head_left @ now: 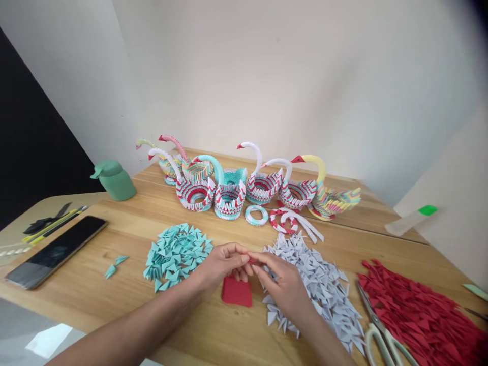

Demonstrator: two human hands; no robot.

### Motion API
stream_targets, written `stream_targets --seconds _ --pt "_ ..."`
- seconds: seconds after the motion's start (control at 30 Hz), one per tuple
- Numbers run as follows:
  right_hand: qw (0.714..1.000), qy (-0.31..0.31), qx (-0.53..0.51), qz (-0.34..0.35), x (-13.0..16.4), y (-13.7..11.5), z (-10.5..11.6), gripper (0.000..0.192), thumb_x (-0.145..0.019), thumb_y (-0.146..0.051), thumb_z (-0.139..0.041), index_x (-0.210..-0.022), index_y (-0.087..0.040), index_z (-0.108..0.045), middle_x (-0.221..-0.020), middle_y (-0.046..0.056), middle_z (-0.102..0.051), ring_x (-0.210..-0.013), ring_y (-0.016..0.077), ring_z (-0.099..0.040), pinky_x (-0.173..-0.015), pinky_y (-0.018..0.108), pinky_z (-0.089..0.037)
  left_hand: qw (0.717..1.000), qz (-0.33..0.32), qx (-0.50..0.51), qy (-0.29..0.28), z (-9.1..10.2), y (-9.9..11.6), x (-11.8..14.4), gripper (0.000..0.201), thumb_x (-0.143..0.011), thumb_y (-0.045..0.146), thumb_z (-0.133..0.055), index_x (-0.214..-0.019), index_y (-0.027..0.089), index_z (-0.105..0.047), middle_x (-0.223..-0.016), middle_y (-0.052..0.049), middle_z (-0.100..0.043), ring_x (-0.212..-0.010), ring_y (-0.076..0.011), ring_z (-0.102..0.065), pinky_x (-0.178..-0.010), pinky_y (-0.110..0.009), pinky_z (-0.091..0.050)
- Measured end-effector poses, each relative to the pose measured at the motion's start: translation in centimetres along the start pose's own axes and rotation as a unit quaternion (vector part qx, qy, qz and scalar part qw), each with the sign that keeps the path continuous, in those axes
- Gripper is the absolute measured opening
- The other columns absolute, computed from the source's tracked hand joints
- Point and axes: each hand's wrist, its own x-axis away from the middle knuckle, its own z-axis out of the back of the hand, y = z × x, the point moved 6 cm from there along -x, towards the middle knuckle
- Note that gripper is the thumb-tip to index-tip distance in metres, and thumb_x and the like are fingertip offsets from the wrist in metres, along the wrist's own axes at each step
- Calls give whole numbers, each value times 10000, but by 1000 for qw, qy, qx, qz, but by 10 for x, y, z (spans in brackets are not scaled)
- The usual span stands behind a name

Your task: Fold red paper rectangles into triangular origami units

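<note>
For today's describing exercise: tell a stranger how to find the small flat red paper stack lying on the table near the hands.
Start at the wooden table and find the teal pile and white pile of folded triangles. Between them, just under the left hand and right hand, lies the red paper stack. Unlike the red pile of triangles at the right edge, it is one flat, unfolded rectangle.

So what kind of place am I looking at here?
Likely a home craft table for modular origami: a row of paper swans along the wall, piles of folded teal pieces, white pieces and red pieces, and scissors on the wooden table.
</note>
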Motion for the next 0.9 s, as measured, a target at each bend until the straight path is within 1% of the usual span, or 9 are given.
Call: stream_targets --seconds 0.17,0.37,0.47,0.57,0.63,0.77,0.9 --pt "1000 13 5 -16 2 5 0 204 -894 -192 -513 -994 -225 -687 -890 42 -733 -781 166 -682 -707 262 -531 1000 0 -3 -8 -2 1 1 412 -688 444 -740 -917 125 -617 -671 -31 -687 -519 -112 -608 -532 -216 -388" --pt "999 44 1 -20 1 3 5 193 -895 -206 -511 -953 -229 -693 -868 35 -732 -767 172 -685 -695 259 -526 1000 1 -22 -18 -5 2 2 449 -701 465 -721 -968 122 -608 -699 -37 -680 -530 -113 -606 -540 -221 -397" --pt "998 59 -12 -28 0 2 9 184 -895 -212 -516 -928 -218 -696 -845 38 -724 -759 172 -678 -689 252 -517 999 -5 -42 -1 -4 5 2 480 -658 493 -742 -921 111 -617 -699 -43 -673 -533 -113 -593 -545 -230 -408" --pt "996 64 -32 -49 -1 4 10 168 -887 -226 -531 -910 -212 -697 -816 34 -716 -737 168 -669 -682 249 -515 999 -15 -49 15 -4 7 3 468 -643 505 -746 -855 103 -632 -689 -42 -661 -541 -109 -577 -574 -246 -432" --pt "995 64 -41 -65 -1 6 8 166 -878 -235 -536 -901 -206 -698 -807 32 -715 -723 166 -666 -678 247 -520 999 -17 -46 19 -4 8 3 464 -629 489 -761 -854 103 -638 -677 -34 -653 -537 -104 -563 -586 -252 -438" --pt "992 58 -53 -95 1 11 3 161 -863 -262 -548 -905 -200 -691 -832 40 -728 -738 176 -680 -689 253 -532 998 -29 -50 32 -2 10 3 443 -599 458 -789 -818 103 -642 -632 -12 -629 -513 -91 -530 -559 -237 -407" --pt "989 73 -54 -116 4 14 2 149 -850 -282 -572 -937 -204 -664 -824 40 -731 -739 187 -687 -688 267 -535 996 -35 -64 42 0 10 2 437 -615 489 -766 -776 104 -638 -621 -8 -617 -511 -90 -522 -545 -234 -400"
